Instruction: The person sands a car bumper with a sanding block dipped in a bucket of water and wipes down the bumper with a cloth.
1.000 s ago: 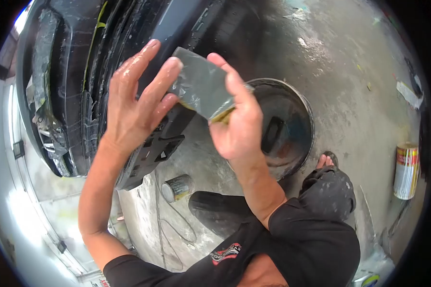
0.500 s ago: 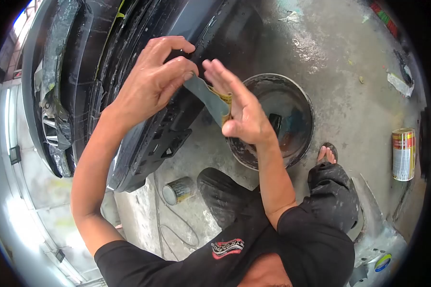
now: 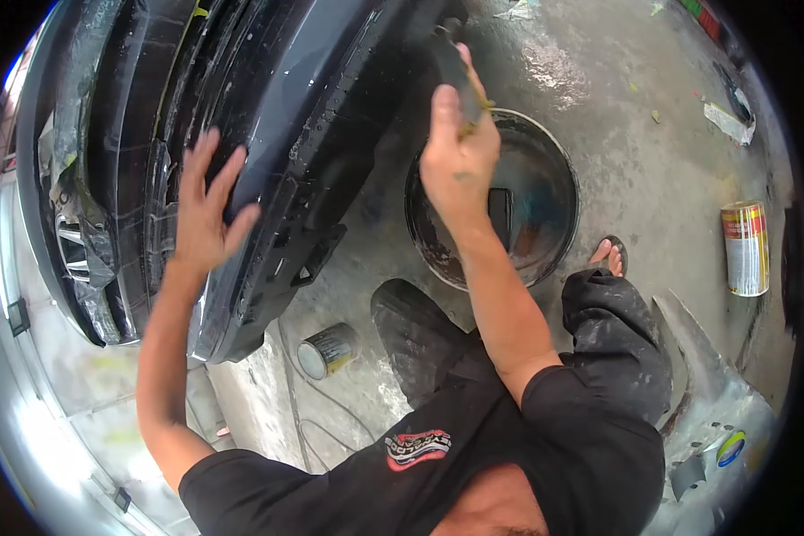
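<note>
My left hand [image 3: 209, 210], fingers spread and holding nothing, is at the dark, wet bumper [image 3: 281, 98]; whether the palm touches it is hard to tell. My right hand [image 3: 461, 152] is raised above the near-left side of a round black tub [image 3: 567, 201]. Between its thumb and fingers is a thin sheet of sandpaper [image 3: 479, 87], seen nearly edge-on, with a yellowish back and a grey face. The sheet is blurred, and part of it is hidden by the fingers. Inside the tub lies a dark rectangular block [image 3: 500, 213] in liquid.
An open metal can [image 3: 328, 351] and a cable [image 3: 317, 429] are on the floor left of my knee. A tall labelled can [image 3: 745, 248] stands at the right. A grey panel [image 3: 719, 420] lies at the lower right, with a piece of litter [image 3: 729, 123] farther up.
My left hand has let go of the sandpaper and moved down and left to the bumper, its fingers spreading. My right hand has carried the sheet up, away from it.
</note>
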Demonstrator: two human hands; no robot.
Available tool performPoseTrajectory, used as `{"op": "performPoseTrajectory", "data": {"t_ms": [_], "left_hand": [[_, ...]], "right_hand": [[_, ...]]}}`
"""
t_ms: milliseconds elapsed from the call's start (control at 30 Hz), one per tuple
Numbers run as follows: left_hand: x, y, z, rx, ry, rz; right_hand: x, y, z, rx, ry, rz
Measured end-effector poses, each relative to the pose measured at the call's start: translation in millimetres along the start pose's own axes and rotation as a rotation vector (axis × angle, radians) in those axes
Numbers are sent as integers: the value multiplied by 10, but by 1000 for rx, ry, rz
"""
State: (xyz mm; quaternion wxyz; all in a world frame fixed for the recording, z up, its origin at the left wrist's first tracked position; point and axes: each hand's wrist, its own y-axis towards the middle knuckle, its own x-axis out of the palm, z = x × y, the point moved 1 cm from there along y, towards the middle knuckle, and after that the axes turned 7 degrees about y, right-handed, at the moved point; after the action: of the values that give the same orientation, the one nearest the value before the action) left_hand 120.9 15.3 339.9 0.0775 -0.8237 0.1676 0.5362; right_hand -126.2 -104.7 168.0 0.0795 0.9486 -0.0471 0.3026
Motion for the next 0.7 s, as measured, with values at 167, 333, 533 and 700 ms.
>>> {"op": "performPoseTrajectory", "data": {"t_ms": [167,333,533,700], "left_hand": [[166,-232,37,-171,-143,125],[185,-292,5,-193,-119,117],[184,-303,49,-161,-44,97],[182,-346,57,-162,-24,93]], "right_hand": [[793,-89,211,-395,-152,21],[1359,-586,329,-282,-221,-151],[1462,-1039,280,-197,-186,-240],[1450,-108,196,-279,-275,-26]]}}
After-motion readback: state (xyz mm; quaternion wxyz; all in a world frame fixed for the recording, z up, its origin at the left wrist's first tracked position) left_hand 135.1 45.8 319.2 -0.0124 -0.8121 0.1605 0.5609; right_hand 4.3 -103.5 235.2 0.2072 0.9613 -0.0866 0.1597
